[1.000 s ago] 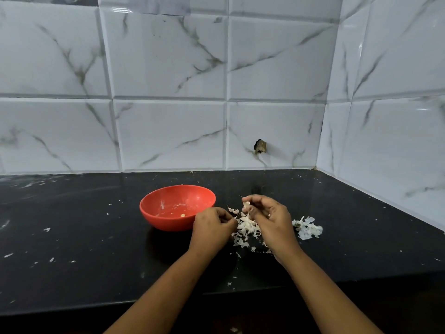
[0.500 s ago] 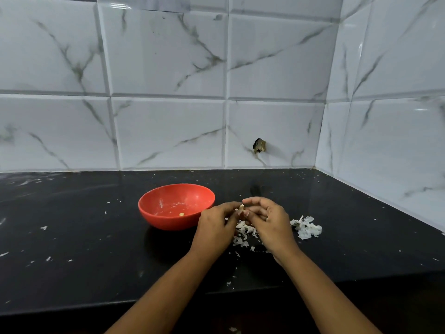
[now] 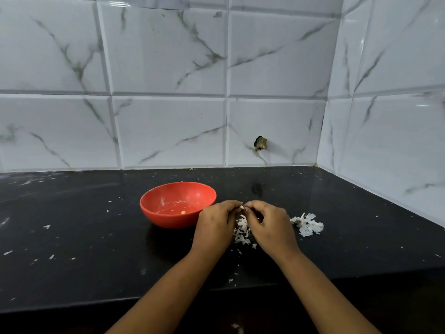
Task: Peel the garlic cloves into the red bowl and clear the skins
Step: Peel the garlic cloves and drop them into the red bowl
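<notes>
Left hand (image 3: 214, 224) and right hand (image 3: 273, 226) pinch one garlic clove (image 3: 241, 207); one red bowl (image 3: 168, 219), two skin piles (image 3: 308, 225).

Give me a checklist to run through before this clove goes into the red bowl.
1. Pinch on the garlic clove by left hand and right hand: ok.
2. Clove fully peeled: cannot tell, it is mostly hidden.
3. The red bowl upright, just left of the left hand: ok.
4. Skins cleared: not ok; a skin pile below the hands, a second pile right of the right hand.
5. Flecks wiped off the counter: not ok.
</notes>
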Demonstrator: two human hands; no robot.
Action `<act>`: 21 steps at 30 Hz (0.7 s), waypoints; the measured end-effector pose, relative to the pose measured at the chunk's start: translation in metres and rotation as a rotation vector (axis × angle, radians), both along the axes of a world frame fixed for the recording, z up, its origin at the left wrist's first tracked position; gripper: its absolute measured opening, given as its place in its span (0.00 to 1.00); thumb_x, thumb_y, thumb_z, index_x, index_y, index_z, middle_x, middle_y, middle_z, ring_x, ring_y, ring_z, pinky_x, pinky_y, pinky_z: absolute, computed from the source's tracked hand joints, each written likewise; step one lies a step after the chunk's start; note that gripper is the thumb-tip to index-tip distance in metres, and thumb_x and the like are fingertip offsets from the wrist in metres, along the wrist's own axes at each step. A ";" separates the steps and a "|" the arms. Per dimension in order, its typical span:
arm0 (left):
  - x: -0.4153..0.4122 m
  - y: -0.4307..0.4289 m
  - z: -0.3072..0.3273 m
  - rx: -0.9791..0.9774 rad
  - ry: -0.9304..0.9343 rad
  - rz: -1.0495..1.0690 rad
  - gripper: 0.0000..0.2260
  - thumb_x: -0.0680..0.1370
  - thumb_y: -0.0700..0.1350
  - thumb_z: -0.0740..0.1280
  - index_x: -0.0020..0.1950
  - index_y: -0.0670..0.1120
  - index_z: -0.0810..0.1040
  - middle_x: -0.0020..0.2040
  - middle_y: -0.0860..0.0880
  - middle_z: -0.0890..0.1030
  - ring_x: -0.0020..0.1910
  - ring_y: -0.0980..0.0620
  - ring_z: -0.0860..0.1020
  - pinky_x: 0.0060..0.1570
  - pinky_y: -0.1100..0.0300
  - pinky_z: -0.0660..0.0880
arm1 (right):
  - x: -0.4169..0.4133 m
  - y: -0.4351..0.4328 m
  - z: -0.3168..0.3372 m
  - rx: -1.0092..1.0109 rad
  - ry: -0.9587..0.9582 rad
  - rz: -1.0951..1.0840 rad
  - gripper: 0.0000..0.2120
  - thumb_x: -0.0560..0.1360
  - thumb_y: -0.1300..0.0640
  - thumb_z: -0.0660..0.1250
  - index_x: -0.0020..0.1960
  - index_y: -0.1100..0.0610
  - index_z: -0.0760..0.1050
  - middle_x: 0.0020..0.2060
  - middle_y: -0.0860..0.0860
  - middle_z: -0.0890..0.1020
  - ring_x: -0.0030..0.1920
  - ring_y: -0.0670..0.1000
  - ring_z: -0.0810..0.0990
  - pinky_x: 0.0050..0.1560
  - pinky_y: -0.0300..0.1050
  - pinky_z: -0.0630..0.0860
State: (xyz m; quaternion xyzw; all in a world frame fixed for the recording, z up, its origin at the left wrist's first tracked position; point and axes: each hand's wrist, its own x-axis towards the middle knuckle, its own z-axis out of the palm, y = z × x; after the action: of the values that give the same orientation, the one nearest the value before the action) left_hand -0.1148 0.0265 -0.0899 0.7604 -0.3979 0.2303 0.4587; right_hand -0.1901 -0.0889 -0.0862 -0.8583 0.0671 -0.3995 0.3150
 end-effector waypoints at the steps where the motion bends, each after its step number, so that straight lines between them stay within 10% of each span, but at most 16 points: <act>1: 0.000 0.000 0.000 0.009 -0.019 0.013 0.09 0.78 0.41 0.67 0.55 0.47 0.83 0.46 0.51 0.85 0.42 0.54 0.82 0.44 0.54 0.79 | -0.001 0.000 0.000 -0.012 -0.003 -0.003 0.06 0.76 0.56 0.67 0.48 0.50 0.82 0.35 0.44 0.83 0.34 0.43 0.80 0.37 0.40 0.75; 14: -0.004 0.004 0.007 0.115 -0.186 -0.018 0.12 0.74 0.41 0.62 0.53 0.44 0.83 0.42 0.46 0.85 0.39 0.48 0.82 0.39 0.53 0.79 | 0.004 -0.006 -0.002 0.039 0.161 0.098 0.13 0.77 0.56 0.58 0.35 0.55 0.69 0.24 0.46 0.71 0.30 0.54 0.74 0.34 0.52 0.71; 21: -0.002 0.008 0.011 0.127 -0.196 -0.103 0.13 0.74 0.38 0.63 0.54 0.42 0.83 0.45 0.45 0.85 0.43 0.48 0.83 0.45 0.58 0.79 | -0.003 -0.007 0.005 0.268 0.160 0.292 0.18 0.77 0.65 0.58 0.30 0.54 0.68 0.22 0.48 0.69 0.23 0.45 0.69 0.28 0.38 0.67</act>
State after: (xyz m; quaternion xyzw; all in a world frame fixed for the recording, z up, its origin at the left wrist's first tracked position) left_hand -0.1164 0.0340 -0.0784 0.7403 -0.4931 0.2540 0.3799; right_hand -0.1927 -0.0955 -0.0809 -0.8384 0.0194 -0.2677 0.4745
